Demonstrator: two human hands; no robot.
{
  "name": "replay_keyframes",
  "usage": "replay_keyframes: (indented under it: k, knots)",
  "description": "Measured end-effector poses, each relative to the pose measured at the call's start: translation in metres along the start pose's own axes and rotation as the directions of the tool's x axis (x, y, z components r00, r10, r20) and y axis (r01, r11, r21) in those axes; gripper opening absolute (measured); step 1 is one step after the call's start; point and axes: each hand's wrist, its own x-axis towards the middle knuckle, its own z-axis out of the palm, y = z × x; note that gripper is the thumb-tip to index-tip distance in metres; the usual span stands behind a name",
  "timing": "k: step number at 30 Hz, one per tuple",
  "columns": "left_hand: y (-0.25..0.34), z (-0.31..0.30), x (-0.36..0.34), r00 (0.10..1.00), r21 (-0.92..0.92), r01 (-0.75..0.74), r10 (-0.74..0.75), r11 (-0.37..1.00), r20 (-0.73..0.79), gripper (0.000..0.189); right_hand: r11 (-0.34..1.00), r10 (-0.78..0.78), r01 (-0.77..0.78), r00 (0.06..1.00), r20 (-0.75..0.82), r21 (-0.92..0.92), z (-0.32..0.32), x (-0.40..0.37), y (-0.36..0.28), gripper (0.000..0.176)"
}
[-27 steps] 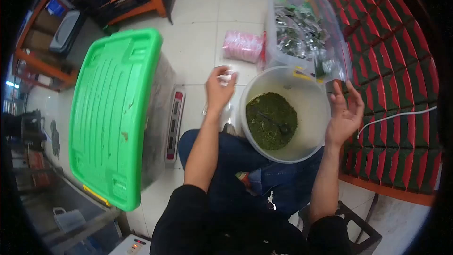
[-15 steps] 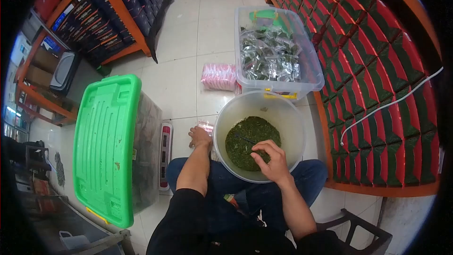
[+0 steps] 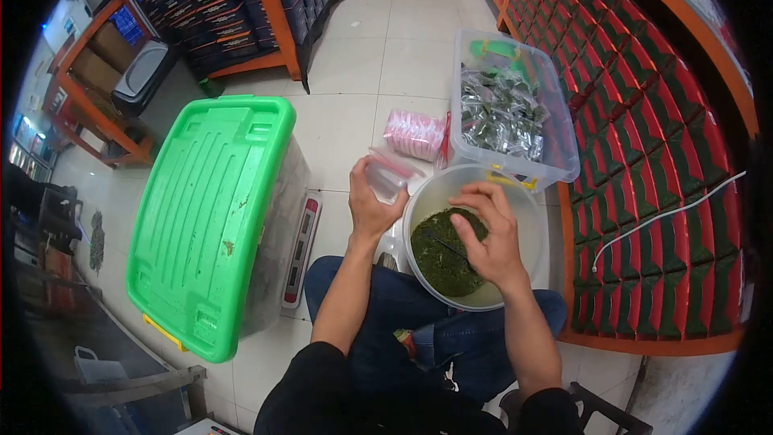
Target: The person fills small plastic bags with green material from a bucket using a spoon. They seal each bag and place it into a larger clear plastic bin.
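My left hand is closed on clear plastic zip bags with a pinkish edge, held up just left of the bucket. My right hand hovers over the white bucket, fingers curved and apart with nothing visible between them. Finely chopped dark green leaf material fills the bucket's bottom. A thin dark handle, perhaps a spoon's, rests on it below my right hand; its other end is hidden.
Filled small bags lie in a clear bin beyond the bucket. A pink-and-white pack of bags lies beside it. At left stand a green-lidded tub and a scale. Stocked shelves line the right.
My left hand has risen from the floor with the zip bags. My right hand has lifted slightly, its fingers spreading away from the dark handle. The view has shifted left.
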Motion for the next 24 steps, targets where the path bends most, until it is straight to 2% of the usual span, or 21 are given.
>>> replay_keyframes:
  k: [1, 2, 3, 5, 9, 11, 15, 17, 20, 24]
  knots:
    - [0.006, -0.002, 0.000, 1.000, -0.010, 0.008, -0.008, 1.000, 0.002, 0.077, 0.993, -0.103, 0.102, 0.995, -0.004, -0.059, 0.006, 0.011, -0.006, 0.022]
    - [0.012, -0.004, -0.001, 0.998, -0.076, -0.064, 0.065, 0.995, 0.006, 0.078, 0.972, -0.204, 0.203, 0.979, 0.005, -0.116, 0.012, 0.019, -0.010, 0.021]
    - [0.016, -0.005, -0.001, 0.990, -0.141, -0.138, 0.139, 0.980, 0.000, 0.080, 0.971, -0.202, 0.203, 0.979, 0.017, -0.126, 0.018, 0.026, -0.010, 0.021]
    - [0.023, -0.004, 0.000, 0.990, -0.200, -0.140, 0.138, 0.970, -0.025, 0.080, 0.948, -0.231, 0.250, 0.966, 0.114, -0.198, 0.027, 0.036, -0.008, 0.022]
    - [0.020, -0.009, 0.001, 0.985, -0.255, -0.173, 0.167, 0.951, -0.046, 0.081, 0.959, -0.160, 0.190, 0.976, 0.150, -0.211, 0.035, 0.041, -0.016, 0.020]
    - [0.018, -0.008, 0.001, 0.983, -0.306, -0.182, 0.169, 0.934, -0.067, 0.081, 0.994, -0.028, 0.041, 0.992, 0.120, -0.105, 0.034, 0.044, -0.021, 0.019]
    - [0.021, -0.012, 0.002, 0.974, -0.373, -0.227, 0.216, 0.900, -0.071, 0.081, 0.990, -0.074, 0.092, 0.984, 0.160, -0.108, 0.038, 0.045, -0.026, 0.017]
    - [0.022, -0.013, 0.001, 0.978, -0.382, -0.209, 0.197, 0.900, -0.071, 0.082, 0.983, -0.145, 0.156, 0.983, 0.112, -0.097, 0.039, 0.044, -0.031, 0.017]
    - [0.022, -0.017, 0.002, 0.980, -0.385, -0.199, 0.188, 0.901, -0.068, 0.082, 0.981, -0.119, 0.141, 0.979, 0.164, -0.135, 0.037, 0.043, -0.029, 0.017]
    - [0.023, -0.017, 0.000, 0.978, -0.416, -0.200, 0.204, 0.887, -0.035, 0.082, 0.982, -0.092, 0.111, 0.988, 0.125, -0.153, 0.036, 0.039, -0.028, 0.016]
